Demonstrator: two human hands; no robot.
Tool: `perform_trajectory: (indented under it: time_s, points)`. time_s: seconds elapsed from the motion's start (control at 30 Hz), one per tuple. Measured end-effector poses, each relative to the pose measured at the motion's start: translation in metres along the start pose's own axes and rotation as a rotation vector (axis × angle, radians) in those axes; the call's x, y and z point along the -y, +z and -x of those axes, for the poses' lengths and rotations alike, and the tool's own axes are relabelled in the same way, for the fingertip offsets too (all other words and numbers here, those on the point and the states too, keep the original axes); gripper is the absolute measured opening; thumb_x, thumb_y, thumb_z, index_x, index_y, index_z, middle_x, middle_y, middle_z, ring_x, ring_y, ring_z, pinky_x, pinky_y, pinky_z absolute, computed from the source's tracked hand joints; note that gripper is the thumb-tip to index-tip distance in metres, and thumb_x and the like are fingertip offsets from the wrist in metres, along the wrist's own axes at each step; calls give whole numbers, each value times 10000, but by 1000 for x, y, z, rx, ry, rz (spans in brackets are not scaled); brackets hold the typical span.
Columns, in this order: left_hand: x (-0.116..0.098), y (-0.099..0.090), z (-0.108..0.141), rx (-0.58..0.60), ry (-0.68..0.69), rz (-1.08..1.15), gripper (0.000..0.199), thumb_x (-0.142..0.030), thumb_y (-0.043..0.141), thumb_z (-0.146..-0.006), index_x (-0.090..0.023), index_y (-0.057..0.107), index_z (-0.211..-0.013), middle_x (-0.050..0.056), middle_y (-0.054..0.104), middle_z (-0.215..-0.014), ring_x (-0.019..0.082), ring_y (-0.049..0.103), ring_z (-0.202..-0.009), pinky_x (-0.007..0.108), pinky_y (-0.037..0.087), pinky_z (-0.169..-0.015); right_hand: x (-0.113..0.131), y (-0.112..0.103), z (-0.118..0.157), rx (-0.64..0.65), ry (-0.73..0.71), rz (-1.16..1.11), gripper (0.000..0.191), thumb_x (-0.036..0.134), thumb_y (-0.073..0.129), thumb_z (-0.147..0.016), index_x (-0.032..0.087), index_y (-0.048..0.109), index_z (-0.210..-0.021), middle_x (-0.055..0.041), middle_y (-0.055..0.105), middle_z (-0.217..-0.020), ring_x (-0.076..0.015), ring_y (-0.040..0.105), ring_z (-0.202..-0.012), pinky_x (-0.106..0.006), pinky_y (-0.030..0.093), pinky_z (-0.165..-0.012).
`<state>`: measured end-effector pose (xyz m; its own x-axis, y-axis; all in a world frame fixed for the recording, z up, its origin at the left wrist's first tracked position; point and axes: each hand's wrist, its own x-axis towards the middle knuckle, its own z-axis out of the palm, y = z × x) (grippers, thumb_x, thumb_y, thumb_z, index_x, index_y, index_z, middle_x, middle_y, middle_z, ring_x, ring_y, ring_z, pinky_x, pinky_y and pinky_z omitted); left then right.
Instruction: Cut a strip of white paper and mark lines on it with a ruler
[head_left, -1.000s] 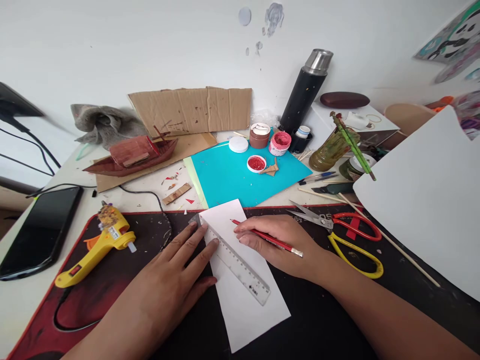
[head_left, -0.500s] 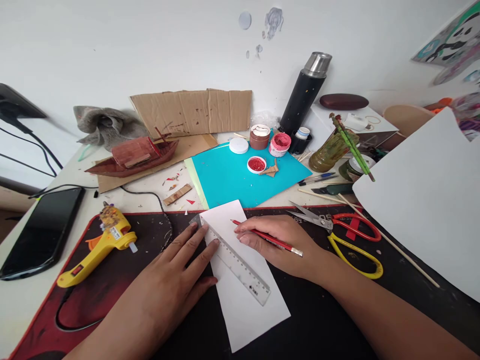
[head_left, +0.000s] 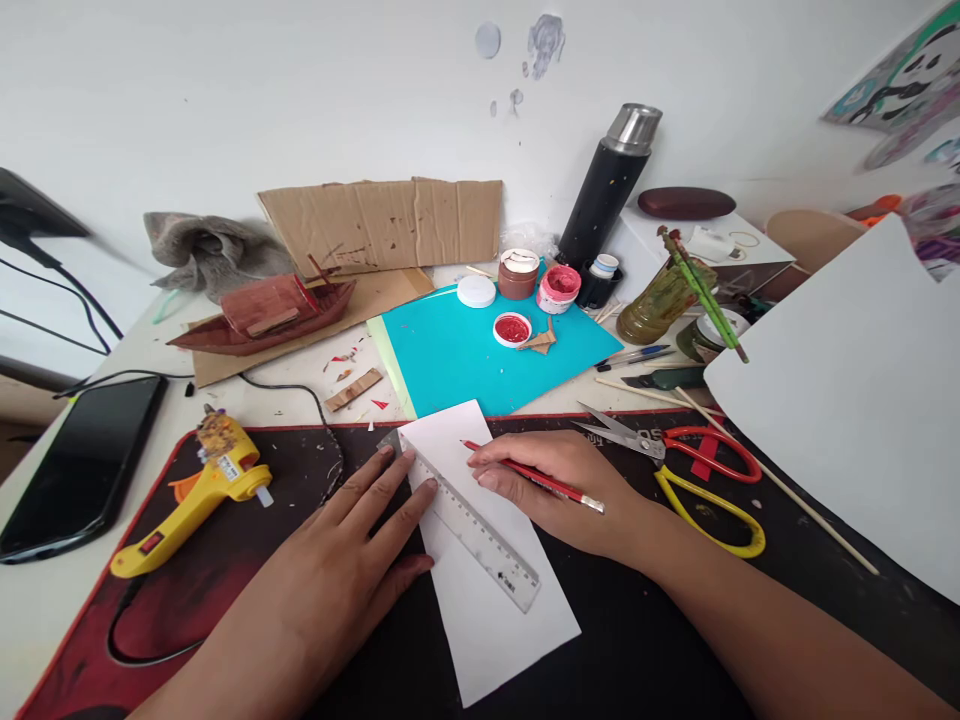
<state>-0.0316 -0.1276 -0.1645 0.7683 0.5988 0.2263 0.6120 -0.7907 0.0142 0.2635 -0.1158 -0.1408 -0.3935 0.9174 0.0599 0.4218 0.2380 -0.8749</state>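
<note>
A white strip of paper [head_left: 510, 640] lies slantwise on the dark mat, with a clear plastic ruler [head_left: 487, 545] across it. My left hand [head_left: 352, 540] rests on the ruler's upper end, fingers spread and flat, the thumb near the paper's left edge. Between the thumb and fingers of my right hand [head_left: 559, 485] is a red pencil [head_left: 555, 484]. Its tip is over the upper part of the paper, to the right of the ruler; whether it touches cannot be made out. The pencil's eraser end points right.
Scissors [head_left: 649, 447] lie open right of my right hand, beside a thin wooden stick [head_left: 817, 515]. A yellow glue gun [head_left: 191, 500] lies at left. Behind are a red model boat [head_left: 262, 318], a blue sheet [head_left: 450, 370] bearing paint pots [head_left: 559, 290], and a black thermos [head_left: 604, 195].
</note>
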Motion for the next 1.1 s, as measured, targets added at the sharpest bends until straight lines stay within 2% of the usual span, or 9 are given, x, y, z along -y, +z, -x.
perform_trajectory:
  time_s: [0.2, 0.37, 0.53, 0.8, 1.1]
  points:
    - [-2, 3, 0, -10, -14, -15, 552, -534, 448, -1128, -216, 627, -1543, 150, 604, -1619, 345, 555, -1528, 504, 629, -1119, 0, 0, -1, -1, 12, 5, 192, 345, 687, -1081, 260, 835, -1168, -28, 871, -1184, -232, 828, -1093, -322, 614, -943]
    - [0, 4, 2, -8, -18, 25, 564, -542, 520, -1106, -227, 605, -1566, 149, 595, -1627, 354, 554, -1527, 498, 631, -1116, 1, 1, -1, -4, 3, 2, 184, 336, 688, -1080, 257, 835, -1157, -25, 872, -1180, -225, 829, -1088, -317, 613, -952]
    - [3, 5, 3, -4, -29, 64, 553, -529, 516, -1112, -273, 576, -1598, 117, 591, -1637, 330, 533, -1547, 481, 608, -1149, 1, 1, -1, -9, 4, 7, 185, 338, 685, -1076, 259, 837, -1144, -34, 872, -1180, -239, 830, -1091, -340, 617, -968]
    - [1, 6, 3, -13, -28, 21, 539, -536, 494, -1114, -240, 635, -1541, 141, 608, -1617, 330, 555, -1529, 473, 612, -1139, 2, 1, -1, -11, 11, -7, 185, 341, 687, -1073, 249, 839, -1127, -38, 874, -1166, -234, 830, -1076, -336, 614, -949]
    - [3, 5, 2, 25, -54, 89, 556, -529, 594, -1078, -269, 607, -1569, 132, 586, -1634, 340, 547, -1534, 499, 604, -1149, 3, 5, -6, -105, -24, -61, 193, 351, 677, -1064, 253, 840, -1033, -49, 874, -1149, -248, 820, -1120, -362, 616, -1007]
